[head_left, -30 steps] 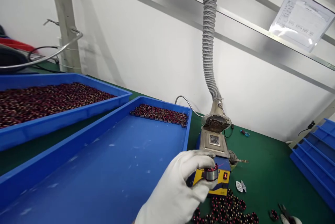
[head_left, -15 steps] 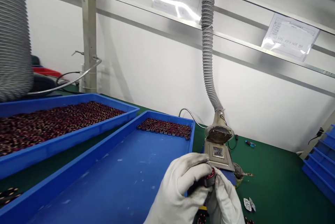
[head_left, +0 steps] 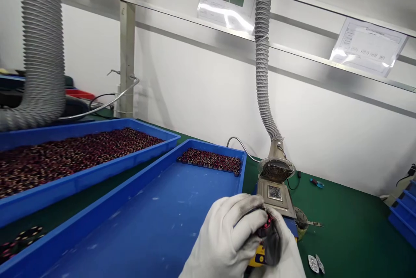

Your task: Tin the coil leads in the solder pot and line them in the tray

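Both my hands wear white gloves with dark smudges on the fingers. They meet just in front of the solder pot [head_left: 275,192]. My left hand [head_left: 224,237] is closed around a small round motor stator [head_left: 267,222] with red wire windings, gripping it between thumb and fingers. From the other side, my right hand [head_left: 286,245] is also closed on the stator, its blackened fingers covering much of it. Only the red top of the stator shows. To the left of my hands lies a blue tray [head_left: 130,230] with rows of similar stators [head_left: 211,159] at its far end.
Another blue tray [head_left: 172,139] on the left is filled with stators. A round fume hood [head_left: 277,169] on a grey hose [head_left: 264,52] hangs over the pot. Right of it are a small cup [head_left: 300,221], crumpled silvery pieces [head_left: 316,264], cutters [head_left: 316,183] and stacked blue trays [head_left: 404,213].
My right hand has turned and shifted over the stator, so its smudged fingers now cover more of it. The view has swung slightly left.
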